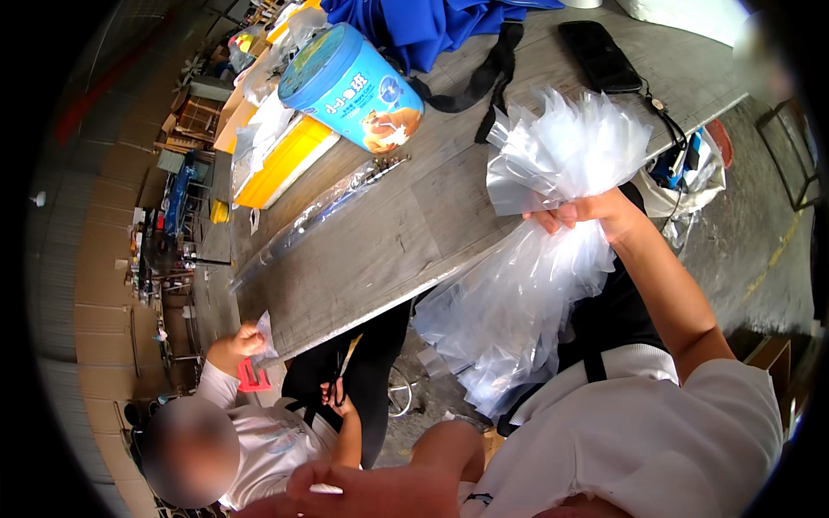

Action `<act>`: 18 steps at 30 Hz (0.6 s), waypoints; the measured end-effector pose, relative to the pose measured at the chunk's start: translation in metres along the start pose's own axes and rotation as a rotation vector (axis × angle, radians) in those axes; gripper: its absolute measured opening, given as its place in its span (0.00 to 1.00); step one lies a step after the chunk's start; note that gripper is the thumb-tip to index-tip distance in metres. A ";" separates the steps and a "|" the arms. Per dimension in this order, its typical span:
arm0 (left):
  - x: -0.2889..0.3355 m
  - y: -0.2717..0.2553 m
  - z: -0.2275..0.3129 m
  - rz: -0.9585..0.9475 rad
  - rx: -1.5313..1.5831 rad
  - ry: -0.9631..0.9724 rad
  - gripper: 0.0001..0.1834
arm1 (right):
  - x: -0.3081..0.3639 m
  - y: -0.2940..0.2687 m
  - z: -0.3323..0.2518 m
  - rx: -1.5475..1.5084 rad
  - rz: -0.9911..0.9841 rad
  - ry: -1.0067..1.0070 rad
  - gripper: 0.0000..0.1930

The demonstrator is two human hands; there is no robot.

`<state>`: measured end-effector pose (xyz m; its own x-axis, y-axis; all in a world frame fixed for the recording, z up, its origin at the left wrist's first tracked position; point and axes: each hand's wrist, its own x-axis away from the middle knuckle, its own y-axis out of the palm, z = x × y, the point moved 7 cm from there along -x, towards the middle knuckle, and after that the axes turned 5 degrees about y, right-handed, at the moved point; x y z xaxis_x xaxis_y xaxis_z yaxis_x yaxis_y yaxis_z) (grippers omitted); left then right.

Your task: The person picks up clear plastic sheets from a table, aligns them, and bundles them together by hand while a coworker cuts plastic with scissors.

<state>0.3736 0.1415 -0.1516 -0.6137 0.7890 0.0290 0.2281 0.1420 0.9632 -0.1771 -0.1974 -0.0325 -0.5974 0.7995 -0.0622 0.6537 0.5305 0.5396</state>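
A thick bunch of clear plastic bags (540, 289) is gathered at its middle in my right hand (596, 211). My fingers are closed round it. Its upper end fans out over the table edge, and the longer lower part hangs down toward my lap. Close to the camera at the bottom edge is my left hand (380, 492), away from the bunch. Its fingers are partly cut off and blurred, so what they do is hard to make out.
On the grey table (380, 250) are a blue tub (354, 91), a yellow box (285, 160), a long plastic-wrapped bundle (311, 211), a black strap (479, 82), blue cloth (432, 30) and a black phone (600, 56). A co-worker (276, 440) sits at left with scissors (338, 380).
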 end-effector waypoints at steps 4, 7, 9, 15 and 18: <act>-0.068 -0.061 0.102 0.288 0.416 -0.300 0.12 | 0.001 -0.005 0.003 0.013 0.009 0.045 0.25; -0.071 -0.056 0.118 0.246 0.437 -0.331 0.12 | 0.001 -0.001 0.000 -0.014 -0.020 0.035 0.24; -0.081 -0.062 0.123 0.248 0.510 -0.361 0.13 | 0.000 0.001 -0.001 -0.010 -0.020 0.025 0.24; -0.094 -0.072 0.132 0.213 0.969 -0.463 0.13 | 0.000 0.002 -0.003 0.003 -0.020 0.008 0.24; -0.085 -0.077 0.131 0.233 1.168 -0.527 0.14 | 0.000 0.002 -0.001 -0.030 -0.038 0.003 0.22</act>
<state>0.5074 0.1421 -0.2630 -0.1630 0.9659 -0.2013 0.9708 0.1934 0.1420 -0.1765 -0.1966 -0.0302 -0.6228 0.7782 -0.0804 0.6166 0.5516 0.5618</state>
